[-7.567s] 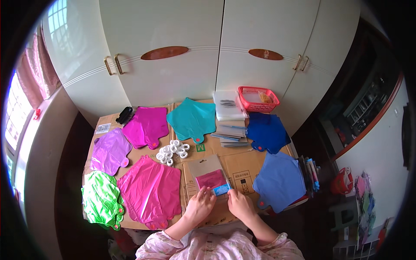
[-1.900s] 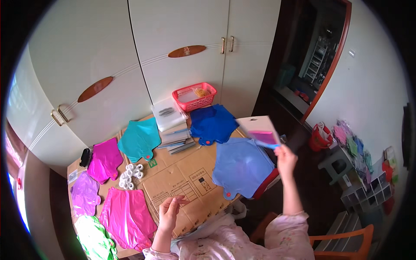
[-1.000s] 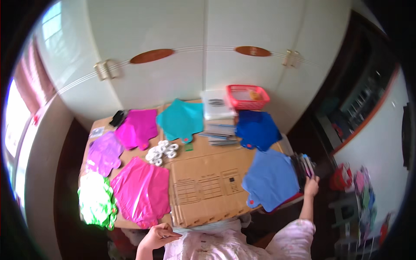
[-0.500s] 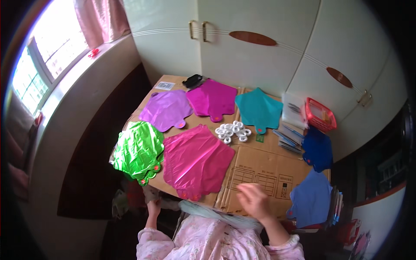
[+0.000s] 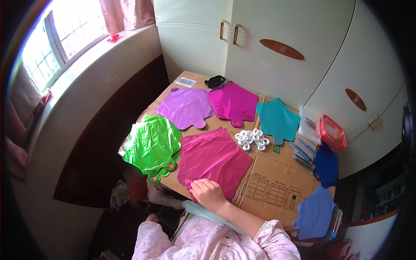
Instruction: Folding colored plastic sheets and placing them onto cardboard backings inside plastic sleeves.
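1. Nearest me: left hand [image 5: 152,218], low, short of the table edge and apart from the foil. Only a bit shows past the sleeve [image 5: 149,238]; I can't tell if it's clenched, relaxed or holding anything.
2. Right hand [image 5: 209,193] is the closer one by far: back of hand up, fingers bent and bunched together over the near edge of the deep-pink foil pile [image 5: 216,158]. It looks like contact; I can't confirm a pinch from here (fingertips and thumb are mostly hidden).
3. Key relation: the pile lies straight ahead of the right hand, spreading away and to both sides of it, flat on the cardboard [image 5: 264,210]. About as broad as long, so I read no clear long axis. From the left hand it's ahead and to the right, out of touch.
4. Just left of the pile: green foil pile [image 5: 151,141], edges meeting or nearly so.
5. Beyond: lilac foil [image 5: 184,107] to the left, white rings [image 5: 248,140] heaped to the right.
6. Farther still: magenta foil [image 5: 234,104] and teal foil [image 5: 277,120]. Cupboard [image 5: 277,26] behind.
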The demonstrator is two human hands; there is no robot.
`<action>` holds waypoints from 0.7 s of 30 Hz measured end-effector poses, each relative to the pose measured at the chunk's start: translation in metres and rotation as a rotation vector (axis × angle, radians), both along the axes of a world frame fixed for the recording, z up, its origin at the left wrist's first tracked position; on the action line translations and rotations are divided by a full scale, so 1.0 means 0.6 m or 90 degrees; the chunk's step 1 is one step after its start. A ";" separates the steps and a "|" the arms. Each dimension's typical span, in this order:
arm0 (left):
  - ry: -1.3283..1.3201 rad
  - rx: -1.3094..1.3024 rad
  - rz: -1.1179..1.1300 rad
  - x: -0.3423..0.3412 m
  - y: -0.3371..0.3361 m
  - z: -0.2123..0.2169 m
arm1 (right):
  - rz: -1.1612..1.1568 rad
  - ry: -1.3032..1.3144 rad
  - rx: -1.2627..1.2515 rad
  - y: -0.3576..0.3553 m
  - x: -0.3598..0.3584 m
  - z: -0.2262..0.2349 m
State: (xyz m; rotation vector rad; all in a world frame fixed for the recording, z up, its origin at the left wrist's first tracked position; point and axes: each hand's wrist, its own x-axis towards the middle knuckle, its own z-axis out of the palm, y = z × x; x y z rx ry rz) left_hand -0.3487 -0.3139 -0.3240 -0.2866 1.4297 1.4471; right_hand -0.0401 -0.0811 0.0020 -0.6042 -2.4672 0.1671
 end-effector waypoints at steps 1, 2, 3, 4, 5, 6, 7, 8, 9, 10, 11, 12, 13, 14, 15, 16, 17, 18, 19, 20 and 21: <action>-0.030 0.005 0.003 0.002 0.002 0.000 | -0.007 0.009 -0.009 0.002 0.000 -0.006; -0.052 0.010 0.002 0.004 0.004 0.001 | -0.015 0.018 -0.018 0.004 0.002 -0.012; -0.061 0.010 0.002 0.006 0.002 0.002 | -0.020 0.027 -0.028 0.005 0.001 -0.013; -0.070 0.009 0.002 0.008 0.000 0.004 | -0.022 0.044 -0.069 0.007 0.001 -0.013; -0.072 0.008 0.000 0.009 0.003 0.006 | -0.024 0.060 -0.110 0.010 0.001 -0.011; -0.068 0.006 -0.006 0.006 0.003 0.009 | -0.025 0.078 -0.147 0.011 0.002 -0.009; -0.064 0.000 -0.012 0.005 0.003 0.012 | -0.029 0.107 -0.184 0.013 0.003 -0.010; -0.057 -0.007 -0.016 0.003 0.003 0.016 | -0.033 0.136 -0.220 0.015 0.004 -0.013; -0.048 -0.025 -0.027 -0.001 -0.003 0.021 | -0.039 0.166 -0.262 0.018 0.005 -0.016; -0.026 -0.046 -0.038 -0.006 -0.002 0.025 | -0.051 0.173 -0.320 0.023 0.006 -0.017; 0.011 -0.076 -0.057 -0.012 0.005 0.027 | -0.063 0.181 -0.378 0.029 0.008 -0.016; 0.064 -0.119 -0.080 -0.017 0.010 0.029 | -0.068 0.187 -0.433 0.035 0.007 -0.013; 0.166 -0.199 -0.114 -0.026 0.011 0.033 | -0.065 0.190 -0.467 0.036 0.007 -0.011; 0.268 -0.289 -0.132 -0.029 0.009 0.037 | -0.061 0.192 -0.502 0.036 0.005 -0.007; 0.372 -0.419 -0.129 -0.036 0.012 0.047 | -0.058 0.192 -0.539 0.034 0.004 -0.008; 0.479 -0.504 -0.022 -0.034 0.030 0.069 | -0.066 0.197 -0.549 0.036 0.006 -0.009; 0.582 -0.590 0.086 -0.029 0.052 0.101 | -0.075 0.203 -0.557 0.040 0.008 -0.010; 0.661 -0.559 0.104 -0.021 0.092 0.173 | -0.097 0.211 -0.564 0.045 0.017 -0.013; 0.847 -0.456 0.160 -0.009 0.111 0.227 | -0.106 0.220 -0.575 0.044 0.019 -0.011; 1.023 -0.338 0.221 0.010 0.134 0.282 | -0.112 0.228 -0.584 0.044 0.019 -0.010; 1.150 -0.181 0.217 0.056 0.180 0.367 | -0.126 0.237 -0.590 0.048 0.022 -0.011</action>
